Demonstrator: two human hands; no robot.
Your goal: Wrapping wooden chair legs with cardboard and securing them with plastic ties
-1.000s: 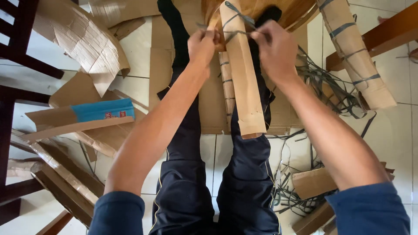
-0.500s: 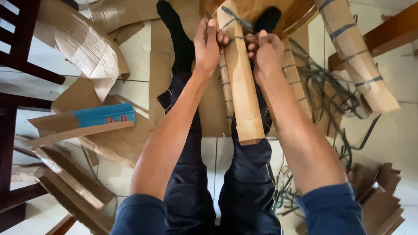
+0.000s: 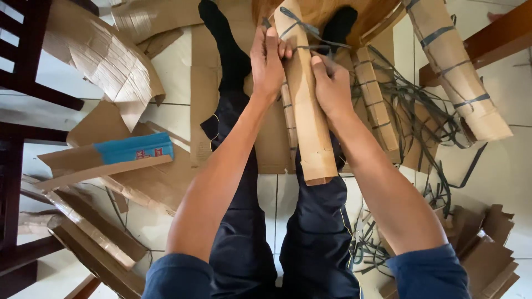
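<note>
At the top centre of the frame I am gripping the cardboard roll (image 3: 305, 99) with my left hand (image 3: 267, 61) and right hand (image 3: 331, 83), fingers closed around it and the dark strap (image 3: 310, 37), pulling it snug so the wrap is staying tight.

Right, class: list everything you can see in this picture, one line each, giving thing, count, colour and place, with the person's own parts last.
Held cardboard roll: one, brown, bound with dark strap, centre, between both hands.
Second cardboard roll: one, brown, strapped, upper right.
Smaller strapped rolls: two or so, brown, behind the held one.
Loose straps: a tangle, dark grey-green, right floor.
Cardboard scraps: many, brown, left and lower right floor.
Blue-faced cardboard piece: one, blue and brown, left.
Dark wooden furniture: left edge.
Floor tiles: white.
Legs: two, dark navy trousers, centre.
Left hand: grip on the roll's left side.
Right hand: grip on roll and strap.
</note>
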